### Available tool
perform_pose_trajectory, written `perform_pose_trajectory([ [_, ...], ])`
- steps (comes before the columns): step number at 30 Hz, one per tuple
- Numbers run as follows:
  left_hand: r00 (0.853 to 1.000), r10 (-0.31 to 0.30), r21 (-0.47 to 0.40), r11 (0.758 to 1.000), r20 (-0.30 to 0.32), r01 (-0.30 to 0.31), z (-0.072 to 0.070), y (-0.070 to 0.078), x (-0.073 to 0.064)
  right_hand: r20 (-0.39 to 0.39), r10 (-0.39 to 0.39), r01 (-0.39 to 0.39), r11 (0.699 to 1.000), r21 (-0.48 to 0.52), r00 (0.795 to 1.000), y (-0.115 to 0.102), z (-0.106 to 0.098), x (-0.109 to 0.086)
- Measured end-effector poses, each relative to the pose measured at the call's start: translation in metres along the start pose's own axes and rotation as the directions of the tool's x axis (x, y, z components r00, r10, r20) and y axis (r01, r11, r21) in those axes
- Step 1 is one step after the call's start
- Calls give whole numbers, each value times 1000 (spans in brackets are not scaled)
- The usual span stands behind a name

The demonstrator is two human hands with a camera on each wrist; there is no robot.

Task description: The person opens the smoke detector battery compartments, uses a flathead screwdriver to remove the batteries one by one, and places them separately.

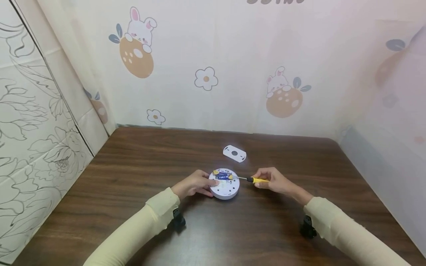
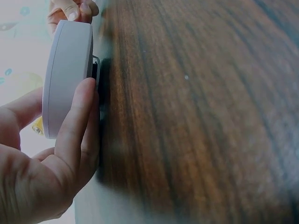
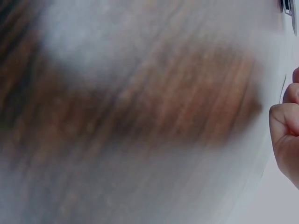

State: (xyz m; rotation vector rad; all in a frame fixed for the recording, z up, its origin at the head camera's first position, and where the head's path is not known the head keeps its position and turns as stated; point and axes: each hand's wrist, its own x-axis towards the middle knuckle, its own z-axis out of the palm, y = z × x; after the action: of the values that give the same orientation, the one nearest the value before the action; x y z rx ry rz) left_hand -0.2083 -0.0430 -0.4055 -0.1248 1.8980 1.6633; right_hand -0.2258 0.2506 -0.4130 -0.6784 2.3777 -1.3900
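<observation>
A round white smoke detector (image 1: 223, 193) is gripped at its left side by my left hand (image 1: 196, 183), thumb on its face and fingers along the side. In the left wrist view the left fingers reach under the detector (image 2: 67, 74), close over the table. Blue batteries (image 1: 221, 176) with yellow ends sit in its face. My right hand (image 1: 271, 179) holds a screwdriver (image 1: 260, 180) with a yellow and black handle; its metal shaft points left and the tip overlaps the batteries' right end. In the right wrist view only part of the right hand (image 3: 286, 126) shows at the edge.
A flat white mounting plate (image 1: 229, 150) with a dark round centre lies behind the detector on the brown wooden table (image 1: 159, 147). Patterned curtains (image 1: 233, 44) hang beyond the table's back edge and along both sides.
</observation>
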Motion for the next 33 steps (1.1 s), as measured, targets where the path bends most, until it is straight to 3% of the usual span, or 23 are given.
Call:
perform_pose_trajectory([
  [11,999,25,-13,1000,21,-25,0,-2,2,-11,9,-9,1000,-30,1000,-7,-1,1],
  [25,1000,18,-7,1000,-10,-18,1,-1,0,-53,64,-65,998,-14,997,-25,-6,-6],
  [33,1000,24,-26,999,-2,-24,1,-3,-1,-198,80,-104,988,-114,977,-16,-7,-10],
])
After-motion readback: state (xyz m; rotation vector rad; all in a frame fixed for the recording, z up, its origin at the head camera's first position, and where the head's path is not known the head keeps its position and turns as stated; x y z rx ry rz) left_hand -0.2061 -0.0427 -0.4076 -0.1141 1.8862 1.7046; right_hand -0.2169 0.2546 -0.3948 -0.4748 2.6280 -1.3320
